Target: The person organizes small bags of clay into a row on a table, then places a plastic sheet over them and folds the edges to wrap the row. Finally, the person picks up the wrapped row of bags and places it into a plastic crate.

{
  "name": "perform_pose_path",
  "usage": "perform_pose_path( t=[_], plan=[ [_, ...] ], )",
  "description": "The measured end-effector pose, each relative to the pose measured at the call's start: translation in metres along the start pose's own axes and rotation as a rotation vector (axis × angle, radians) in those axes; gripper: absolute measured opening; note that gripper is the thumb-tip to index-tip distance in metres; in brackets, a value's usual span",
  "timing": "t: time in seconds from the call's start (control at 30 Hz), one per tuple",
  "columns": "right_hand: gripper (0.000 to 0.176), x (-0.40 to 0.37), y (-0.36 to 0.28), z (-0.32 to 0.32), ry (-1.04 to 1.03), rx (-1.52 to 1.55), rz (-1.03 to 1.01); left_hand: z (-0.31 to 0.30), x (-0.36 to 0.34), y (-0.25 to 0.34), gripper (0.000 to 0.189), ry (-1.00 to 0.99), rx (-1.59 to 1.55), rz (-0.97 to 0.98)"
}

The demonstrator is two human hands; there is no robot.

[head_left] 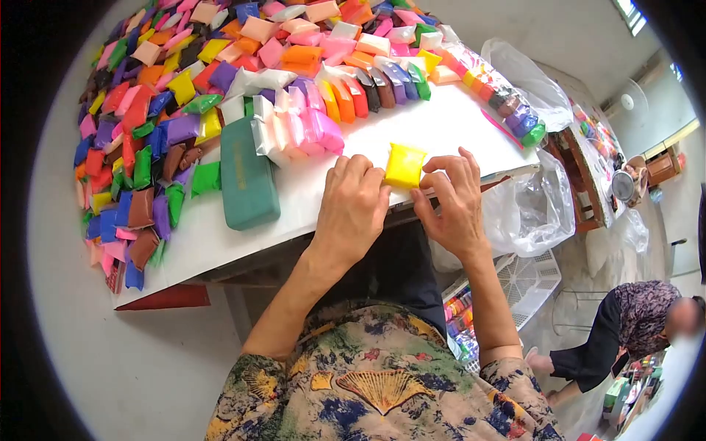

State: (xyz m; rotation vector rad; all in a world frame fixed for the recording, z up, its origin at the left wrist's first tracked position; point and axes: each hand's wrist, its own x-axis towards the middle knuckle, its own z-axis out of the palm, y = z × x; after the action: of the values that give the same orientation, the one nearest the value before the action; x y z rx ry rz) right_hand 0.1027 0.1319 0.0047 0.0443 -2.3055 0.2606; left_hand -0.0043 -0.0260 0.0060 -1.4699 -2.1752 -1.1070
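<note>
A small, glossy yellow modelling clay packet lies at the front of the white table, between my two hands. My left hand is closed at its left edge, thumb and curled fingers against it. On the other side, my right hand pinches near the packet's lower right corner with thumb and bent forefinger. Just beyond stands a row of clay packets in clear wrap, with pink ones at the left and orange ones further along. A green box sits left of my left hand.
A big heap of mixed-colour packets covers the table's left and back. Clear plastic bags hang by the right edge. Below is a white basket near more wrapped packets. Another person bends over at the lower right.
</note>
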Motion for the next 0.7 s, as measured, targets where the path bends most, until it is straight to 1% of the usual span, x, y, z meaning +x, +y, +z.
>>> perform_pose_path(
  t=[0.17,0.27,0.37,0.47,0.57,0.67,0.7],
  plan=[
    [0.018,0.0,0.001,0.005,0.01,0.002,-0.024,0.004,0.002,-0.005,0.009,-0.002,0.027,0.062],
    [0.014,-0.002,0.0,0.01,0.044,0.008,-0.024,0.007,0.003,-0.005,0.01,-0.009,0.07,0.087],
    [0.014,-0.004,-0.001,0.015,0.084,-0.033,-0.026,0.01,0.002,0.0,0.012,0.005,0.171,0.134],
    [0.015,-0.008,-0.005,0.018,0.128,-0.103,-0.05,0.014,-0.002,-0.004,0.015,0.026,0.109,0.134],
    [0.019,-0.016,-0.006,0.021,0.195,-0.12,-0.081,0.015,-0.007,-0.007,0.019,0.117,0.023,0.194],
    [0.024,-0.022,-0.008,0.021,0.284,-0.143,-0.105,0.015,-0.012,-0.003,0.022,0.171,-0.132,0.157],
    [0.025,-0.023,-0.009,0.02,0.31,-0.151,-0.107,0.015,-0.015,0.001,0.021,0.172,-0.266,0.092]
  ],
)
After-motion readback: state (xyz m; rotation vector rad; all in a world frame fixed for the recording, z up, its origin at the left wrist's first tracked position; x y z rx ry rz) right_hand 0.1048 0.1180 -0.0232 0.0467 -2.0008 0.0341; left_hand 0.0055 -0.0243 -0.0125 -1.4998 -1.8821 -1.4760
